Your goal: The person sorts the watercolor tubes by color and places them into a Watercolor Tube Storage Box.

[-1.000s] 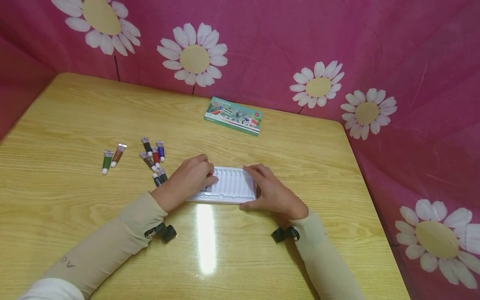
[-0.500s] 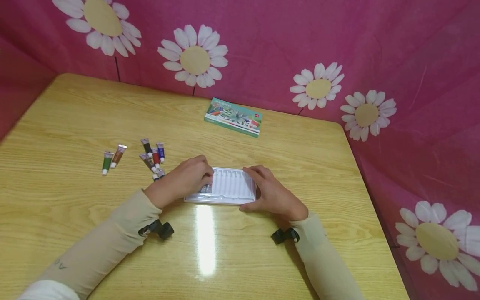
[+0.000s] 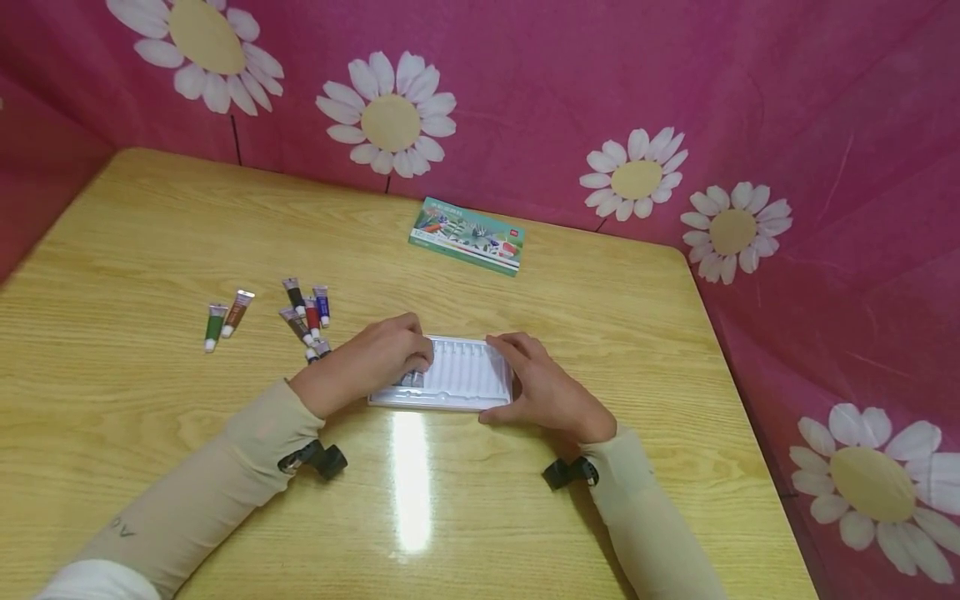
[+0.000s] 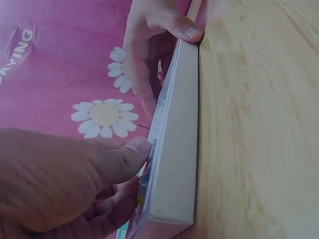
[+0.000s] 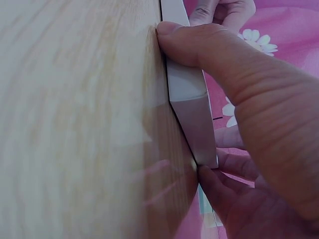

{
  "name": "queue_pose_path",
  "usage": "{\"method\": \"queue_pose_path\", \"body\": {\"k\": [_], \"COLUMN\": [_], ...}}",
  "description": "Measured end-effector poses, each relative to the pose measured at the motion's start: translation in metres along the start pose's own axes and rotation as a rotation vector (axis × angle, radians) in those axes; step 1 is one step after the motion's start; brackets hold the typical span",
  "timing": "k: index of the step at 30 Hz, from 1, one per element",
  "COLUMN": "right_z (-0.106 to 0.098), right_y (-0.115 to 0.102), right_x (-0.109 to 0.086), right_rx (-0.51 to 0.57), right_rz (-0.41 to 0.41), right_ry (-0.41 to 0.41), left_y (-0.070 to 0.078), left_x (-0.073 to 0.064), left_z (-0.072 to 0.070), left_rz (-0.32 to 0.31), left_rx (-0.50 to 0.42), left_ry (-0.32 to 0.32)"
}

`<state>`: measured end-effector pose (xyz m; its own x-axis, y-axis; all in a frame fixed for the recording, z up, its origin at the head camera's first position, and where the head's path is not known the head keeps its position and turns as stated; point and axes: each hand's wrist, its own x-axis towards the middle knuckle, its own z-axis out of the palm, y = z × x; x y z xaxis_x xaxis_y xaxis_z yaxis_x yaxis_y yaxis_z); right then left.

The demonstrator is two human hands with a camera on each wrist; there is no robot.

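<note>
A white plastic paint tray (image 3: 468, 371) with narrow slots lies on the table. My left hand (image 3: 382, 358) bends over its left part. In the left wrist view, the thumb and curled fingers of that hand close on a small paint tube (image 4: 144, 180) inside the tray; most of the tube is hidden. Silvery ends of paint tubes show just below these fingers in the head view. The right hand (image 3: 543, 387) grips the tray's right end, thumb on the front edge and fingers along the back corner. Slots between the hands are bare.
Loose paint tubes lie left of the tray: a green tube (image 3: 214, 327), a brown tube (image 3: 237, 313), and a cluster with a red tube (image 3: 312, 317) and a blue tube (image 3: 322, 306). A green printed box (image 3: 467, 235) rests near the back edge by the flowered pink cloth (image 3: 517, 100).
My left hand has shifted slightly left over the tray, showing more tube ends below its fingers, then edged back a little to the right. The right hand stays on the tray's end.
</note>
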<state>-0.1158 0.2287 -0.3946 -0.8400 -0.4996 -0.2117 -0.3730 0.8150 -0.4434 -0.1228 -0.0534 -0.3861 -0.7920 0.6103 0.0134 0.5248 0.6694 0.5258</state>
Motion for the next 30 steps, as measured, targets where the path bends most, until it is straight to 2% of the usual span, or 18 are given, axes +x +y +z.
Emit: {"method": "queue_pose_path", "body": {"k": [4,9,19,30], "right_z": [0.0001,-0.0005,-0.0002,-0.0004], "right_y": [0.0002,0.0000,-0.0003,0.0002], "right_x": [-0.0003,-0.0008,-0.0004,-0.0007], "right_rx": [-0.002,-0.002,0.012,0.004], "right_rz": [-0.001,0.003,0.018,0.010], "right_ry": [0.000,-0.002,-0.008,-0.006], "left_y": [-0.0009,-0.0020,-0.0024,-0.0081], "left_x": [-0.0002,0.0002,0.0012,-0.0022], "left_z": [0.0008,0.0033,0.0050,-0.0043], "left_rz": [0.042,0.063,0.058,0.056], "left_rx": [0.015,0.037,0.027,-0.071], "left_ry": [-0.004,0.005,0.001,-0.096]}}
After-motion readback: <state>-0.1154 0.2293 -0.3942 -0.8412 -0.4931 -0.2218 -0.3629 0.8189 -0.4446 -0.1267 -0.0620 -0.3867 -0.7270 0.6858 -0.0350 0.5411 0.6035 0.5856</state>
